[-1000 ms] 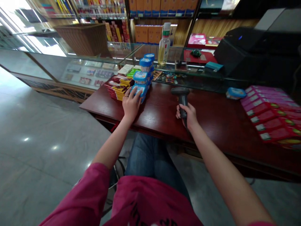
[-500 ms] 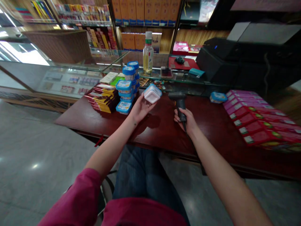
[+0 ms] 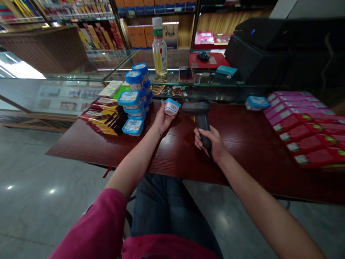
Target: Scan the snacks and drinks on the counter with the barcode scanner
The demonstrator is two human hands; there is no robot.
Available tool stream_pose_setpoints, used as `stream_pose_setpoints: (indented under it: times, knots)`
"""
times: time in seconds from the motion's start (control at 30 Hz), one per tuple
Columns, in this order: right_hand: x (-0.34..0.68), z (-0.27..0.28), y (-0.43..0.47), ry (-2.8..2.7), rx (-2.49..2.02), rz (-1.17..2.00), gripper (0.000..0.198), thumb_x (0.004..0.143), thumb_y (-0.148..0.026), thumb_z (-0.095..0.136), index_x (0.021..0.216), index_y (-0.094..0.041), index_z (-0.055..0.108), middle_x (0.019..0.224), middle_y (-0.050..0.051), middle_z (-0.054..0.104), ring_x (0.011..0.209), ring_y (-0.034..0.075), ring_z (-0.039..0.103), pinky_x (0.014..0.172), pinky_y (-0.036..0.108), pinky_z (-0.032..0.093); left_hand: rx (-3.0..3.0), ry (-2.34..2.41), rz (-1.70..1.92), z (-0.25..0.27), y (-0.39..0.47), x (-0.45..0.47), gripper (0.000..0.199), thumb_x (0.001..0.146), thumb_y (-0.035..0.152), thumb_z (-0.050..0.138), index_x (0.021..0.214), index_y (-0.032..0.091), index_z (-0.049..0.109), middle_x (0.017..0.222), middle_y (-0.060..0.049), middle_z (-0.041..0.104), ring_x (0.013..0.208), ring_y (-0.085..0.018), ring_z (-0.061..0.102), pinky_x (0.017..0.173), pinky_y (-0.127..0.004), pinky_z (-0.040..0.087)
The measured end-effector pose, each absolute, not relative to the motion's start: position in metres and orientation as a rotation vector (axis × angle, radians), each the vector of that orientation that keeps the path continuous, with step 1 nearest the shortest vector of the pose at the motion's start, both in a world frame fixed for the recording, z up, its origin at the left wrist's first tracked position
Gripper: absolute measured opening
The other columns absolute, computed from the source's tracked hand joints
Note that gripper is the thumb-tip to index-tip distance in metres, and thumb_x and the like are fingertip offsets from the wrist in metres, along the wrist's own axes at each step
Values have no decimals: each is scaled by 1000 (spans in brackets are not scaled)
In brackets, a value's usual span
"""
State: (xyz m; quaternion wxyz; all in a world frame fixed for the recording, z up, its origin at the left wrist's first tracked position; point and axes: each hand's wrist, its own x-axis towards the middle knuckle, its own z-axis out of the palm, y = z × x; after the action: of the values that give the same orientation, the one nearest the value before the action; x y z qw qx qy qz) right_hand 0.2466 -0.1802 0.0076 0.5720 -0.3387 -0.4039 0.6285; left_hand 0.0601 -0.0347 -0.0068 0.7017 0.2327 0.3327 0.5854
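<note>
My left hand is closed around a small plastic tub with a blue lid, tilted so that a barcode on its side shows. In my right hand is a black barcode scanner, gripped by its handle, its head just right of the tub and apart from it. Left of the tub, matching blue-lidded tubs are stacked on the dark red wooden counter. Another such tub sits at the right.
Flat red and yellow packets are piled left of the tubs. Pink and red boxes line the counter's right side. A bottle of yellowish liquid and a computer mouse stand behind, on glass. Black equipment rises at back right.
My left hand has turned the tub from showing its white base to showing its barcode side, and lowered it. The scanner has come closer to the tub. The camera view has shifted.
</note>
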Motion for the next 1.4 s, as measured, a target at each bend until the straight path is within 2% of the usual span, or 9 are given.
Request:
stream_pose_setpoints:
  times: [0.23, 0.5, 0.77, 0.9, 1.0, 1.07, 1.17, 1.27, 1.4]
  knots:
    - [242, 11, -183, -940, -816, 1477, 32, 75, -37, 86, 80, -23, 58, 69, -6, 57, 41, 6, 45, 35, 23, 36, 497, 731, 1298, -6, -34, 58, 49, 111, 59, 46, 126, 18, 69, 115, -10, 81, 110, -19, 77, 99, -31, 63]
    - [244, 11, -185, -951, -820, 1467, 34, 75, -38, 87, 91, -22, 62, 66, -6, 57, 40, 7, 45, 35, 22, 35, 411, 602, 1234, -4, -30, 59, 42, 114, 46, 40, 133, 20, 68, 127, -8, 79, 134, -20, 69, 113, -35, 58]
    - [252, 6, -180, -942, -775, 1422, 38, 77, -40, 88, 81, -23, 55, 71, -6, 59, 42, 6, 47, 38, 21, 37, 443, 575, 1316, -4, -41, 51, 33, 109, 32, 40, 101, 17, 69, 107, -9, 80, 125, -25, 72, 113, -44, 58]
    - [269, 6, -174, -884, -772, 1305, 43, 73, -41, 90, 79, -23, 51, 71, -7, 58, 43, 5, 46, 38, 21, 37, 705, 693, 1311, -6, -48, 49, 16, 98, 33, 65, 107, 20, 68, 117, -7, 78, 121, -23, 73, 106, -40, 60]
    - [294, 5, -173, -840, -811, 1181, 45, 71, -42, 91, 79, -24, 50, 68, -7, 59, 43, 6, 47, 38, 21, 38, 1178, 884, 1327, -13, -56, 54, 41, 79, 38, 88, 111, 22, 69, 121, -6, 77, 119, -25, 73, 107, -41, 59]
    - [317, 4, -175, -834, -865, 1089, 46, 70, -43, 91, 82, -25, 51, 67, -8, 59, 43, 7, 48, 38, 22, 40, 1557, 988, 1289, -17, -63, 63, 50, 71, 39, 94, 111, 21, 71, 122, -8, 79, 121, -29, 73, 112, -47, 56]
    - [358, 0, -185, -851, -963, 951, 45, 70, -45, 92, 87, -26, 53, 63, -8, 59, 41, 8, 48, 38, 24, 41, 2046, 909, 1184, -16, -75, 84, 47, 78, 35, 92, 119, 22, 73, 139, -12, 75, 140, -34, 64, 121, -55, 49]
    - [398, -3, -199, -878, -1042, 848, 43, 72, -46, 91, 88, -27, 57, 57, -9, 57, 40, 11, 48, 38, 26, 42, 2390, 662, 1062, -12, -83, 115, 47, 89, 28, 84, 134, 23, 70, 158, -12, 62, 156, -32, 49, 130, -58, 39]
    - [437, -8, -215, -859, -1082, 751, 43, 72, -43, 91, 101, -27, 64, 55, -9, 57, 38, 13, 48, 37, 27, 41, 2575, 415, 926, -11, -87, 161, 51, 99, 26, 73, 149, 25, 63, 163, -10, 56, 160, -30, 43, 130, -56, 41]
